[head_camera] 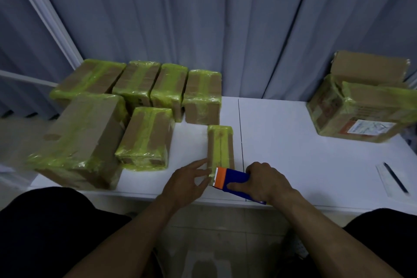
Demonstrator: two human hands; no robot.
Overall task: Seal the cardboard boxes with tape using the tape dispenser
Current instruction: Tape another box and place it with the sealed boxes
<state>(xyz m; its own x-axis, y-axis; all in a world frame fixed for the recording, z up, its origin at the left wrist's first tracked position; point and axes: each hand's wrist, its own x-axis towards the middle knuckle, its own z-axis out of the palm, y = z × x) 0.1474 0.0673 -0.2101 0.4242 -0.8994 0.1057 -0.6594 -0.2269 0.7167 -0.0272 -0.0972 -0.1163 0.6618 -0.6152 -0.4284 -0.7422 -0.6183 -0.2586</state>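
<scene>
A small narrow cardboard box [220, 145] with a yellow-green tape strip along its top lies near the front edge of the white table [293, 137]. My right hand [264, 181] grips a blue tape dispenser [234, 180] with an orange blade end, pressed against the box's near end. My left hand [187, 184] has its fingers spread and touches the box's near left corner.
Several taped cardboard boxes [144, 133] crowd the left and back of the table. A bigger box with an open flap [361, 108] sits at the far right. A pen on a paper strip [393, 176] lies near the right front edge. Grey curtains hang behind.
</scene>
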